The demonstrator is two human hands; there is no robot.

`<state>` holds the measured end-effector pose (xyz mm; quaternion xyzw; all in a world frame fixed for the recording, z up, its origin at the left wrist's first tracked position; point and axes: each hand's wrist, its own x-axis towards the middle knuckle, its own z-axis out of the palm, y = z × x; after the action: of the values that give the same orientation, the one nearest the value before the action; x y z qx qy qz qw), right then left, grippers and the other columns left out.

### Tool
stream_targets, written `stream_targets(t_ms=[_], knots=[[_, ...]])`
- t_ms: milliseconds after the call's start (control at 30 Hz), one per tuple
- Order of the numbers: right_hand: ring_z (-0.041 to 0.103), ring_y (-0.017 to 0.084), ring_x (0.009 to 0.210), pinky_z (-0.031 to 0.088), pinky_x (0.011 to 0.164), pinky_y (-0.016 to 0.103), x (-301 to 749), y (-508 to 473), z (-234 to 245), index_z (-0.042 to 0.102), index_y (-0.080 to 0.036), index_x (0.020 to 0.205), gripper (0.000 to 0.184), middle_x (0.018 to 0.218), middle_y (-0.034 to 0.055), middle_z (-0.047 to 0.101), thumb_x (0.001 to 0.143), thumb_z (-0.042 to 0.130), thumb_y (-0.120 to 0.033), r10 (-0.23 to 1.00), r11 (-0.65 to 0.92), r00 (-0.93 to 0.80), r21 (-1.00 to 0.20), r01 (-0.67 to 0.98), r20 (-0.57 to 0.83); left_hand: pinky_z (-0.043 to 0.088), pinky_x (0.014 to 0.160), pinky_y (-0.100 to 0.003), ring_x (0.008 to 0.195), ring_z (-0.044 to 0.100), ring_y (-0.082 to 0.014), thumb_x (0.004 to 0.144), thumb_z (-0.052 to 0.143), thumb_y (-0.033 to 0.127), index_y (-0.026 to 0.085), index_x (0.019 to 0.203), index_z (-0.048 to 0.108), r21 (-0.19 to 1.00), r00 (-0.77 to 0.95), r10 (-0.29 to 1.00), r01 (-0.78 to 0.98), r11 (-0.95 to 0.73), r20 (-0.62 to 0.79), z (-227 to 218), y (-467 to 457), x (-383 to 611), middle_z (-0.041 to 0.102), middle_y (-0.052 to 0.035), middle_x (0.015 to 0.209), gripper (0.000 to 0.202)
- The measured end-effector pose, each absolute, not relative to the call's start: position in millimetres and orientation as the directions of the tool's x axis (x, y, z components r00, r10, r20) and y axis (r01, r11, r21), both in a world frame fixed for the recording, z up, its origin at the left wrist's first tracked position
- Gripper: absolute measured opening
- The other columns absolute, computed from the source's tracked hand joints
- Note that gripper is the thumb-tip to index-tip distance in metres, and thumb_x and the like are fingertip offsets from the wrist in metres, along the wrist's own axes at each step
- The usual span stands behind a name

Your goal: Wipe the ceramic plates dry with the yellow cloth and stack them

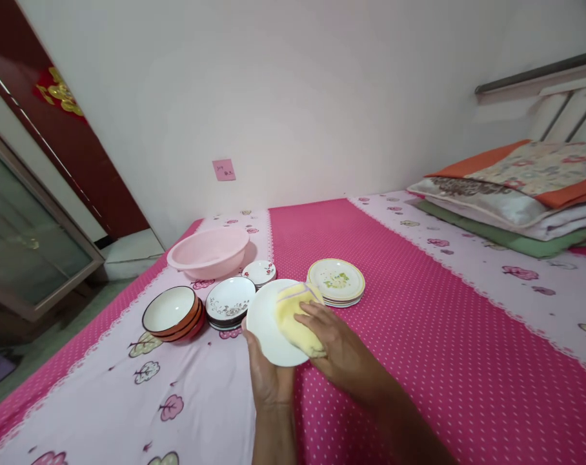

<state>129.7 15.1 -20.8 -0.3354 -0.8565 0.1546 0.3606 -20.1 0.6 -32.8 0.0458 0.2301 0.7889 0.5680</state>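
My left hand grips a plain white plate from below, holding it tilted above the bed. My right hand presses a folded yellow cloth against the plate's face, fingers closed over the cloth. Just beyond the plate lies a stack of cream plates with a green pattern. To the left are a stack of dark-rimmed patterned plates, small floral saucers and stacked orange-brown bowls.
A pink plastic basin sits behind the dishes. All rest on a bed with a pink dotted sheet. Folded quilts and a pillow lie at the far right. A glass door and floor are on the left.
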Motion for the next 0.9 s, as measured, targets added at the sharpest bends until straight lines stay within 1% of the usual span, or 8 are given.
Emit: stream_targets(t_ms=[133, 200, 367, 467, 567, 667, 800, 900], knots=[[0.046, 0.025, 0.149, 0.040, 0.124, 0.048, 130.7, -4.5, -15.5, 0.057, -0.018, 0.145, 0.059, 0.155, 0.0140, 0.055, 0.087, 0.054, -0.005, 0.590, 0.805, -0.571, -0.471, 0.361, 0.571, 0.055, 0.106, -0.048, 0.127, 0.066, -0.0363, 0.098, 0.039, 0.073, 0.017, 0.137, 0.068, 0.388, -0.345, 0.904, -0.892, -0.233, -0.251, -34.2, -1.0, -23.9, 0.076, -0.0173, 0.125, 0.074], [0.046, 0.024, 0.149, 0.040, 0.124, 0.046, 125.5, -12.0, -15.8, 0.058, -0.019, 0.144, 0.054, 0.155, 0.0128, 0.056, 0.091, 0.053, -0.007, 0.559, 0.823, -0.613, -0.464, 0.329, 0.558, 0.057, 0.102, -0.047, 0.121, 0.069, -0.0361, 0.097, 0.041, 0.074, 0.017, 0.138, 0.068, 0.396, -0.330, 0.892, -0.897, -0.195, -0.308, -38.9, -3.8, -25.6, 0.077, -0.0180, 0.119, 0.075], [0.037, 0.026, 0.154, 0.035, 0.126, 0.049, 104.0, -10.6, -14.9, 0.057, -0.021, 0.145, 0.056, 0.160, 0.0105, 0.050, 0.093, 0.048, -0.007, 0.541, 0.834, -0.636, -0.449, 0.320, 0.551, 0.061, 0.093, -0.035, 0.111, 0.074, -0.0271, 0.099, 0.053, 0.044, 0.022, 0.150, 0.057, 0.398, -0.294, 0.878, -0.908, -0.133, -0.377, -47.8, -8.3, -22.2, 0.078, -0.0130, 0.113, 0.056], [0.034, 0.031, 0.155, 0.031, 0.127, 0.055, 96.4, 1.2, -13.3, 0.057, -0.021, 0.147, 0.056, 0.163, 0.0105, 0.047, 0.092, 0.052, -0.012, 0.586, 0.807, -0.623, -0.440, 0.393, 0.518, 0.057, 0.102, -0.035, 0.121, 0.070, -0.0252, 0.102, 0.049, 0.040, 0.021, 0.150, 0.056, 0.350, -0.237, 0.923, -0.928, -0.123, -0.303, -41.5, -7.2, -12.4, 0.076, -0.0136, 0.122, 0.052], [0.029, 0.034, 0.157, 0.025, 0.127, 0.061, 96.5, 11.6, -14.1, 0.053, -0.021, 0.151, 0.062, 0.165, 0.0112, 0.044, 0.089, 0.052, -0.012, 0.633, 0.774, -0.576, -0.409, 0.483, 0.518, 0.051, 0.111, -0.038, 0.131, 0.064, -0.0261, 0.105, 0.046, 0.049, 0.021, 0.148, 0.060, 0.311, -0.193, 0.957, -0.943, -0.119, -0.219, -33.6, -6.4, -1.0, 0.071, -0.0144, 0.135, 0.053], [0.025, 0.033, 0.158, 0.021, 0.127, 0.062, 102.1, 18.2, -18.2, 0.050, -0.022, 0.153, 0.063, 0.166, 0.0091, 0.042, 0.091, 0.048, -0.011, 0.661, 0.740, -0.507, -0.372, 0.561, 0.553, 0.047, 0.116, -0.041, 0.138, 0.059, -0.0270, 0.105, 0.043, 0.055, 0.023, 0.148, 0.061, 0.282, -0.191, 0.965, -0.950, -0.136, -0.177, -32.3, -6.8, 6.8, 0.066, -0.0138, 0.145, 0.056], [0.027, 0.033, 0.158, 0.022, 0.126, 0.062, 114.2, 28.9, -26.3, 0.049, -0.023, 0.154, 0.065, 0.164, 0.0086, 0.046, 0.092, 0.045, -0.006, 0.699, 0.669, -0.410, -0.332, 0.665, 0.587, 0.043, 0.119, -0.043, 0.142, 0.055, -0.0295, 0.105, 0.043, 0.056, 0.023, 0.149, 0.060, 0.286, -0.186, 0.973, -0.948, -0.142, -0.134, -36.8, -6.5, 8.7, 0.064, -0.0137, 0.148, 0.057], [0.031, 0.033, 0.156, 0.027, 0.124, 0.062, 125.4, 37.9, -29.4, 0.053, -0.022, 0.152, 0.065, 0.162, 0.0103, 0.048, 0.092, 0.041, -0.001, 0.724, 0.623, -0.371, -0.321, 0.714, 0.582, 0.043, 0.118, -0.042, 0.140, 0.057, -0.0309, 0.102, 0.049, 0.060, 0.026, 0.149, 0.060, 0.326, -0.231, 0.966, -0.927, -0.183, -0.115, -36.8, -5.8, 5.8, 0.064, -0.0114, 0.148, 0.059]])
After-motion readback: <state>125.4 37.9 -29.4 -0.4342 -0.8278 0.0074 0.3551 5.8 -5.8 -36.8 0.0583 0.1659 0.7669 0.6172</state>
